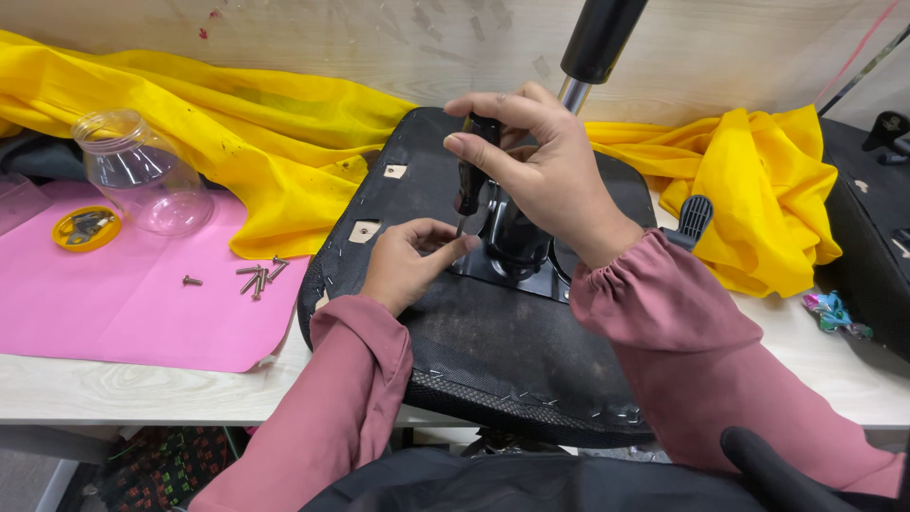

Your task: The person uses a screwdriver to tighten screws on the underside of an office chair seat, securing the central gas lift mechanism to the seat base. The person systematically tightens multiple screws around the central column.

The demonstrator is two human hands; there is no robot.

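An upturned black chair seat [493,351] lies on the table in front of me, with a black metal mounting plate [517,265] and a gas-lift column [595,47] rising from it. My right hand [536,161] grips a screwdriver [471,175] by its dark handle, held upright with the tip down at the plate's left edge. My left hand [408,261] rests on the seat, its fingertips pinched at the screwdriver tip, where a screw may be hidden. Both arms wear dusty-pink sleeves.
Several loose screws [258,277] lie on a pink sheet [114,294] to the left, near a clear plastic jar [142,171] on its side and its yellow lid [85,228]. Yellow cloth [284,133] is bunched behind the seat. A black lever [694,218] sticks out on the right.
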